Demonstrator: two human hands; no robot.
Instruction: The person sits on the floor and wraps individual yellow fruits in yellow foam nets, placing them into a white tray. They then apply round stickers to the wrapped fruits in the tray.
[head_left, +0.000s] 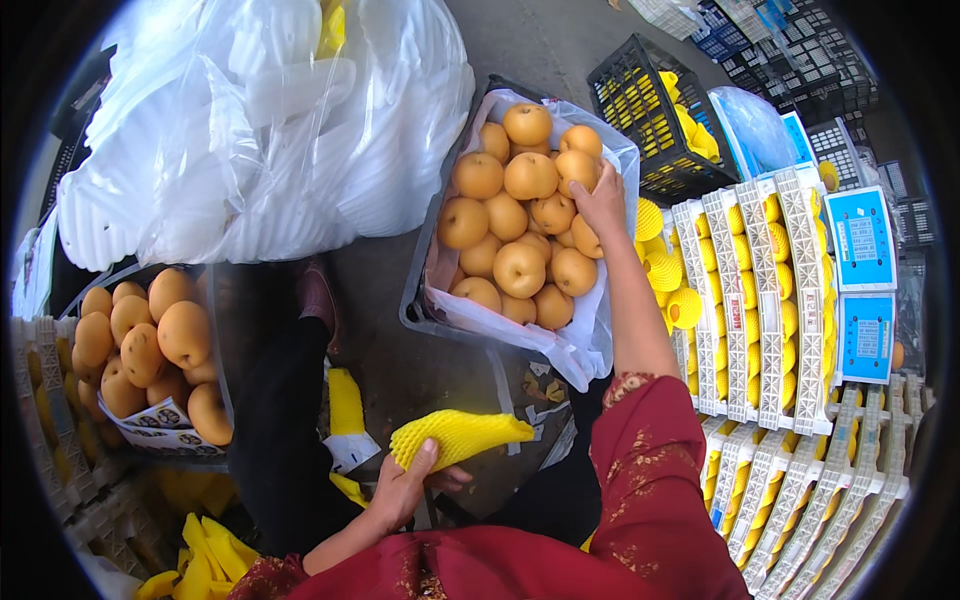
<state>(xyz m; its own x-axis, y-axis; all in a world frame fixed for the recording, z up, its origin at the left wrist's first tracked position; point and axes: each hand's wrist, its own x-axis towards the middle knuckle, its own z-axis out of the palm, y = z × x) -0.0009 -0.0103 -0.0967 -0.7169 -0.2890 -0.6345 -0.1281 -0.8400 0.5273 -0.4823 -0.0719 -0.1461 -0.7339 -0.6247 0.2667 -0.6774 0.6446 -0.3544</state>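
My left hand holds a yellow foam net sleeve low in front of me, its narrow end pointing right. The sleeve looks wide at my fingers; whether anything is inside is hidden. With my right hand I grip a round brown pear at the right side of a black crate. That crate is lined with thin white plastic and heaped with more brown pears. Part of the gripped pear is covered by my fingers.
A large clear bag of white foam sleeves lies upper left. Another container of pears stands at left. Stacked white plastic crates with yellow-netted fruit rise at right, beside a black crate of yellow sleeves. More yellow sleeves lie lower left.
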